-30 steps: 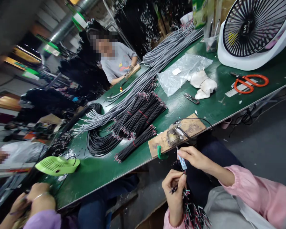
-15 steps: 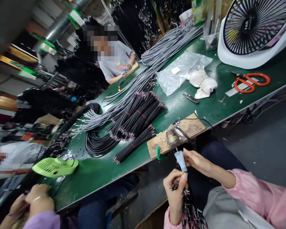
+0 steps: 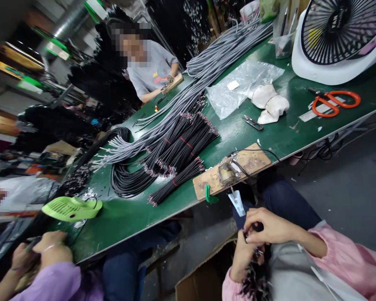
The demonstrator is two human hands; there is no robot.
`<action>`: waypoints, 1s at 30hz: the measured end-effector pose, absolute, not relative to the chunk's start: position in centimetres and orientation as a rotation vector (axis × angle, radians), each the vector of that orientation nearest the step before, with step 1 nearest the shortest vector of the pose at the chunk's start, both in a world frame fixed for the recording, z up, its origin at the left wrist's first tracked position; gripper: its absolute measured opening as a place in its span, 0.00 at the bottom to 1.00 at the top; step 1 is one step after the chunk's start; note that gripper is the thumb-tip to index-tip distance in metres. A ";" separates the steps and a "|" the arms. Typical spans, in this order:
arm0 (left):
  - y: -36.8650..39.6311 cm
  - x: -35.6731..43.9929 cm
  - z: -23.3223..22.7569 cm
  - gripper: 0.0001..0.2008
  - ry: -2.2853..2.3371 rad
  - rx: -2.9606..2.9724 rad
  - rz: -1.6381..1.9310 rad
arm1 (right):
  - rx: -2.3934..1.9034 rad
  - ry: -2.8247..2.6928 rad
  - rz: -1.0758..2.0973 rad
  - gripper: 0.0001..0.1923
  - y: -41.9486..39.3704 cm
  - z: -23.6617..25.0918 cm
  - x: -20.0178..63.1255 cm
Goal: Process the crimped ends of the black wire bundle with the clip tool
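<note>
A bundle of thin black cables (image 3: pixel 257 278) with stripped, coloured wire ends hangs from my left hand (image 3: pixel 240 256), whose fingers are closed round it. My right hand (image 3: pixel 268 225) is pressed against the left one, fingers closed on black cable at the top of the bundle; exactly which strands it grips is hidden. Just beyond both hands a pale blue clip-shaped piece (image 3: pixel 237 203) sticks out on the shaft of a small motor (image 3: pixel 227 174). The motor is mounted on a worn wooden board (image 3: pixel 253 161) at the table's edge, with a green clamp (image 3: pixel 210 195) beside it.
Bundled black cables (image 3: pixel 183 144) and long grey cables (image 3: pixel 203 71) lie across the green table (image 3: pixel 131 221). Orange-handled scissors (image 3: pixel 336 102), snips (image 3: pixel 253 122), a white glove (image 3: pixel 269 102) and a fan (image 3: pixel 335 42) are to the right. Two co-workers sit across and left. A cardboard box (image 3: pixel 203 278) stands below.
My right hand has left the pale blue piece and come down to my left hand, on the cables. Both hands have moved away from the motor. The view has shifted slightly.
</note>
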State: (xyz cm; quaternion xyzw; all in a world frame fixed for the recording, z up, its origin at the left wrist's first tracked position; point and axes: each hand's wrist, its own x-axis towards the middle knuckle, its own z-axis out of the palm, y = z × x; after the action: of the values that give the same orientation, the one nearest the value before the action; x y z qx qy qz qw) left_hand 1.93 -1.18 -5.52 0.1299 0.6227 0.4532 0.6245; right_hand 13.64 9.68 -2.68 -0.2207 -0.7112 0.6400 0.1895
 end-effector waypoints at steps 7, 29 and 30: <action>-1.9 2.1 -7.9 0.20 1.475 0.279 1.244 | -0.876 -2.033 1.602 0.06 9.2 -3.4 12.7; -1.1 1.9 -3.0 0.12 1.265 0.372 1.472 | -0.681 -1.924 1.663 0.08 9.5 -0.9 14.2; -1.1 1.9 -3.0 0.12 1.265 0.379 1.467 | -0.697 -1.917 1.660 0.08 9.5 -0.9 14.2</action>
State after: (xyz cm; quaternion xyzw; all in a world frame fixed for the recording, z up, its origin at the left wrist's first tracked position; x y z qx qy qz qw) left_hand 1.87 -1.12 -3.04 0.1603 0.5346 0.6200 0.5515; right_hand 14.16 9.48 -0.93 -0.2565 -0.7052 0.6106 0.2531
